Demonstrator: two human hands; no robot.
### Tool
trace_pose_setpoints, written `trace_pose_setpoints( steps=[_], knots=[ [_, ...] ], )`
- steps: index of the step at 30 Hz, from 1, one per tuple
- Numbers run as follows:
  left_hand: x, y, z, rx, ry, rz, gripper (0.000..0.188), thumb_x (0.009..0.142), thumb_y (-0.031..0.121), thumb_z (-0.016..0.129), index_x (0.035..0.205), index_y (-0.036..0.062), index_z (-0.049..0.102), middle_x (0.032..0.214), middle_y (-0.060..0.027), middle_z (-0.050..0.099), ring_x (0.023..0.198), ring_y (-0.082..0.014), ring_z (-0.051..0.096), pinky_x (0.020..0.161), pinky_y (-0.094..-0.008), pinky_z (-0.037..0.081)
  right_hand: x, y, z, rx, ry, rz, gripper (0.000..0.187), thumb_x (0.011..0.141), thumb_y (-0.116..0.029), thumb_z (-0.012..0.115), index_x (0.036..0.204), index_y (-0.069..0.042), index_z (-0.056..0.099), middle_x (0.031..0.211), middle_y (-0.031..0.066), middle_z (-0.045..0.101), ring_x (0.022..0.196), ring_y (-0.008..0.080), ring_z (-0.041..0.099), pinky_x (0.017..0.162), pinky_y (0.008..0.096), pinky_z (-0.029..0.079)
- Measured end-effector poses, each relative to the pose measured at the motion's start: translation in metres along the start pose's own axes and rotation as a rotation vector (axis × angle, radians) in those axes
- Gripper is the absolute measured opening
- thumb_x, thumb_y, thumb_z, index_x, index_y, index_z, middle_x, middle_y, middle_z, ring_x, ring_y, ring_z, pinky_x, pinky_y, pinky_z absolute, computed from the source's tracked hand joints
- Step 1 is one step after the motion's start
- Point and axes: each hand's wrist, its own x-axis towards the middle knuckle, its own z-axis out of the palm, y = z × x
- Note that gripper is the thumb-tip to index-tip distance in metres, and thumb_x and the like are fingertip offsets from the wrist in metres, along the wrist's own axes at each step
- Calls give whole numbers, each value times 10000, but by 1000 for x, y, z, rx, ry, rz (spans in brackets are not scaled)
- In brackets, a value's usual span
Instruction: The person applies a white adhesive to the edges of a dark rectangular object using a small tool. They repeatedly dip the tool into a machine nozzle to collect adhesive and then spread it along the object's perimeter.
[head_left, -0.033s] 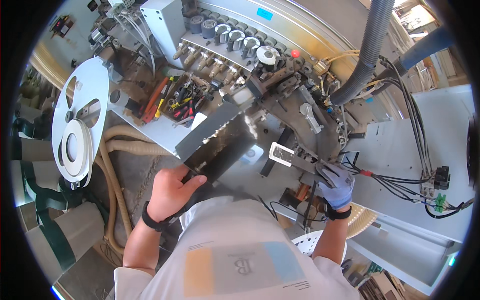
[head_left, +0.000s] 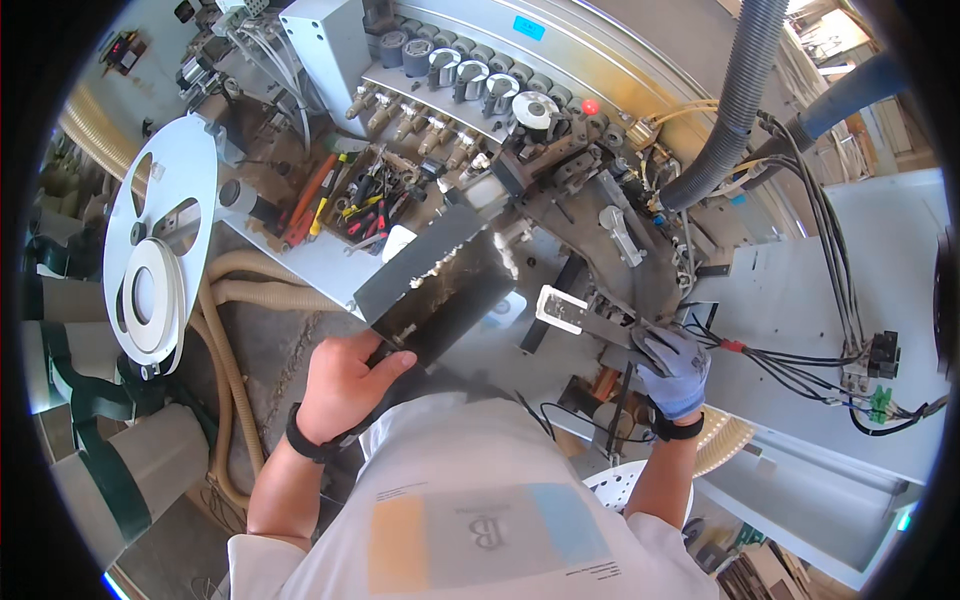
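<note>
My bare left hand is closed on the near end of a dark, box-shaped metal part, thumb on its near edge. Crusty white residue lines the part's upper edge and far right corner. To its right, my gloved right hand grips a flat metal strip like a scraper. The strip points left toward the box, and a white rim surrounds its tip. A gap separates tip and box. The fingers under the box are hidden.
Beyond the box lies a tray of hand tools. Machine parts and a row of brass fittings stand at the back. A white reel is at left; black cables and a grey hose are at right.
</note>
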Motion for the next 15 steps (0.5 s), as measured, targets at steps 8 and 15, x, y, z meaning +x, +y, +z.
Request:
trace_pose_setpoints(
  steps=[8,15],
  knots=[
    [0,6,7,98,23,121,430,847,317,850,689,2,604,599,-209,535,565,-434,532,514,-447,433,11,-17,-16,-121,8,-80,374,636,-247,892,982,-198,760,1067,29,764,841,309,696,712,419,556],
    [-3,7,8,87,17,117,423,858,325,840,698,2,617,606,-210,550,578,-433,551,527,-452,443,15,-23,-14,-145,8,-86,352,664,-258,880,999,-203,787,1061,17,762,837,296,693,720,414,559]
  ],
)
